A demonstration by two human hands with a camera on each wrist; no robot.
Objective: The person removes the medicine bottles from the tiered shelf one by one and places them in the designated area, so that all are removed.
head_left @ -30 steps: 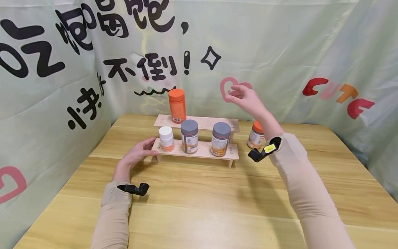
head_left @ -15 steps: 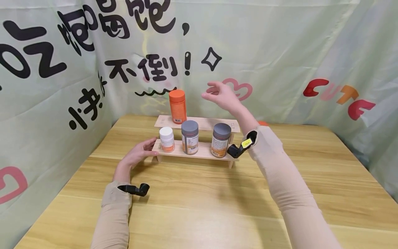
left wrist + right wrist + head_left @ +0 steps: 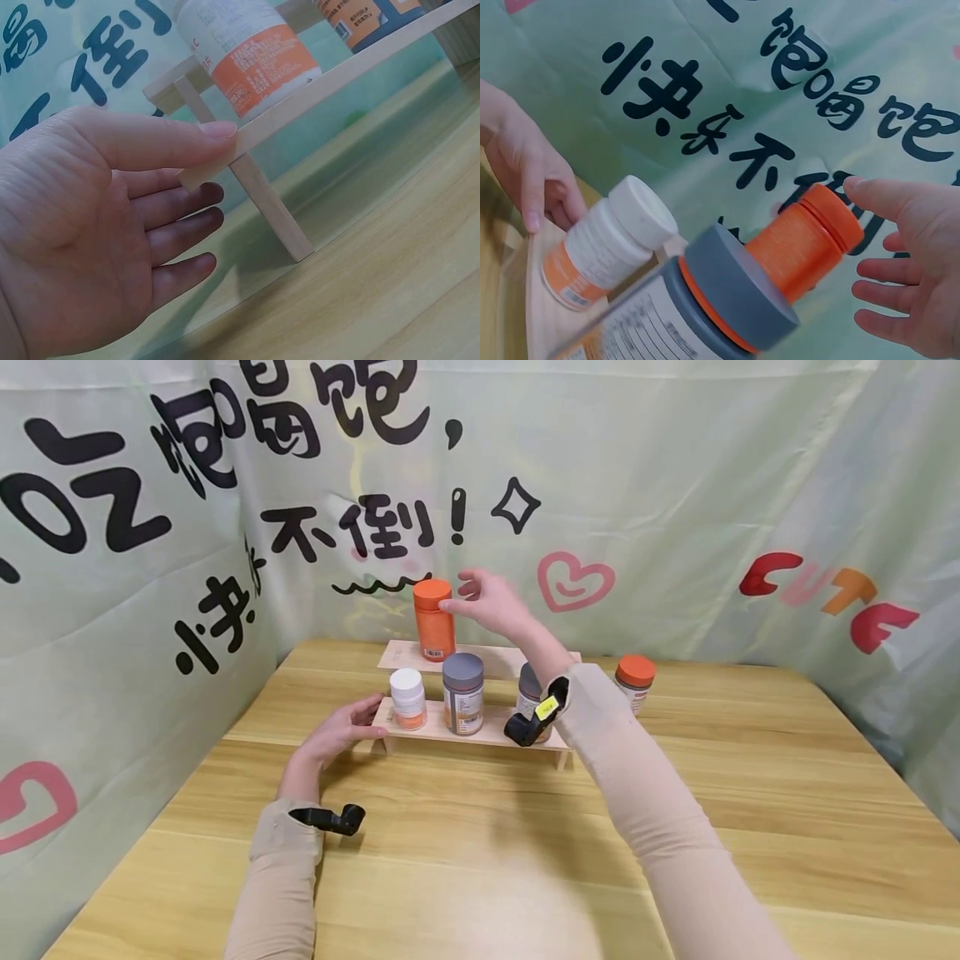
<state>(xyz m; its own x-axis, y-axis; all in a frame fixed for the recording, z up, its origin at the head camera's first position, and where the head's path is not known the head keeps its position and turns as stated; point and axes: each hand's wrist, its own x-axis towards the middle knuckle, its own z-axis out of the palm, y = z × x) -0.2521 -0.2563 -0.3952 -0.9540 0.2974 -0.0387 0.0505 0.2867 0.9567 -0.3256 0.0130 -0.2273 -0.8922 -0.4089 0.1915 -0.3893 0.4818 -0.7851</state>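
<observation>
A two-tier wooden rack point(image 3: 498, 725) stands on the table. My left hand point(image 3: 337, 735) holds the left end of its lower board, thumb on top and fingers below, as the left wrist view shows. On the upper board stands an orange bottle point(image 3: 435, 631). Beside its cap is my right hand point(image 3: 495, 603), fingers spread and loosely bent; whether the thumb touches the cap I cannot tell. A white-capped bottle point(image 3: 408, 702) and a grey-capped jar point(image 3: 463, 697) stand on the lower board. Another grey-capped jar point(image 3: 529, 683) is partly hidden by my right wrist.
An orange-capped jar point(image 3: 636, 673) stands on the wooden table point(image 3: 420, 852), right of the rack and partly behind my right sleeve. A printed cloth point(image 3: 660, 510) hangs close behind the rack and along the left side.
My right hand has moved left, from above the rack's right end to beside the orange bottle's cap. The left hand stays at the rack's end. The bottles and jars have not moved.
</observation>
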